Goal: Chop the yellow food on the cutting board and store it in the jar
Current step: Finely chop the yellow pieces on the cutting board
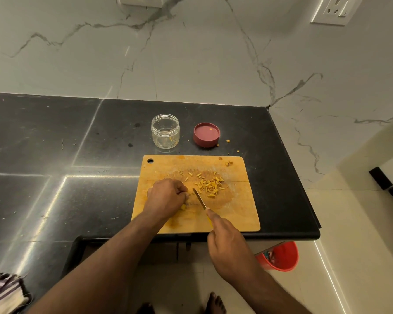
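Observation:
A wooden cutting board (236, 211) lies on the black counter. Chopped yellow pieces (210, 185) are heaped right of its middle. My left hand (166, 196) rests on the board with curled fingers pinning a bit of yellow food, mostly hidden under them; a small yellow chunk (183, 207) shows at its lower edge. My right hand (227, 243) grips a knife (199, 198) with a yellow handle, index finger along the spine, the blade just right of my left fingertips. Behind the board stand an open clear jar (165, 131) and its maroon lid (206, 134), lying upturned.
Yellow crumbs (227, 140) are scattered on the black counter (55, 143) near the lid and at the board's far right corner. A red bucket (280, 257) stands on the floor below the counter's edge. A striped cloth (2, 291) lies at the lower left.

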Motion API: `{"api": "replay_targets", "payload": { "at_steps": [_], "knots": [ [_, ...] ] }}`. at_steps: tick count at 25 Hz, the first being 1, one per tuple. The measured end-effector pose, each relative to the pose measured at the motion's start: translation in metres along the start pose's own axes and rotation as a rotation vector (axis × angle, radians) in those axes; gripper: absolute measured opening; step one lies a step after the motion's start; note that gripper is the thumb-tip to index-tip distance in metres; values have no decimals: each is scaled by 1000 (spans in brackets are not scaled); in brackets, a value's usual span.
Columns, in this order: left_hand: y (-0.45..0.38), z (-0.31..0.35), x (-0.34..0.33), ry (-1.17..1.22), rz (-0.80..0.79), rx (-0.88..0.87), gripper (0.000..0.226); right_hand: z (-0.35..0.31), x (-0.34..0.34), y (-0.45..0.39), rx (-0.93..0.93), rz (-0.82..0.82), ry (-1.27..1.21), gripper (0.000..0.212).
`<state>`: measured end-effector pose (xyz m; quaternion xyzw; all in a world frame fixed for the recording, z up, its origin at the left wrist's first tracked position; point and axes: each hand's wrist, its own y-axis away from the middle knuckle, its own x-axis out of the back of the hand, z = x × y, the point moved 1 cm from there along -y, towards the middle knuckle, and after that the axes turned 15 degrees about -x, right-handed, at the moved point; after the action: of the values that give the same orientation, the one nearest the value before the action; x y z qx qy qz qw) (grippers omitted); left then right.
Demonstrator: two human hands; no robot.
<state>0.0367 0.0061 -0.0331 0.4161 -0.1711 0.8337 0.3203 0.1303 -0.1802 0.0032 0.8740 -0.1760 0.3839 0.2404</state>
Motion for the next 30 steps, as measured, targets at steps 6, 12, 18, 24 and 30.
{"api": "replay_targets", "payload": {
  "at_steps": [6, 12, 18, 24, 30],
  "knots": [
    [0, 2, 0, 12, 17, 41, 10, -11, -7, -10, 17, -9, 52, 52],
    [0, 5, 2, -6, 21, 58, 8, -12, -12, -17, 23, -14, 71, 52],
    [-1, 4, 4, -14, -1, 76, 10, 2, -9, 4, -1, -3, 35, 52],
    [2, 6, 6, -34, -7, 65, 10, -7, -9, -3, 18, 8, 25, 53],
    [3, 7, 6, -24, 14, 64, 9, -14, -16, -12, 66, -21, 148, 51]
  ]
}}
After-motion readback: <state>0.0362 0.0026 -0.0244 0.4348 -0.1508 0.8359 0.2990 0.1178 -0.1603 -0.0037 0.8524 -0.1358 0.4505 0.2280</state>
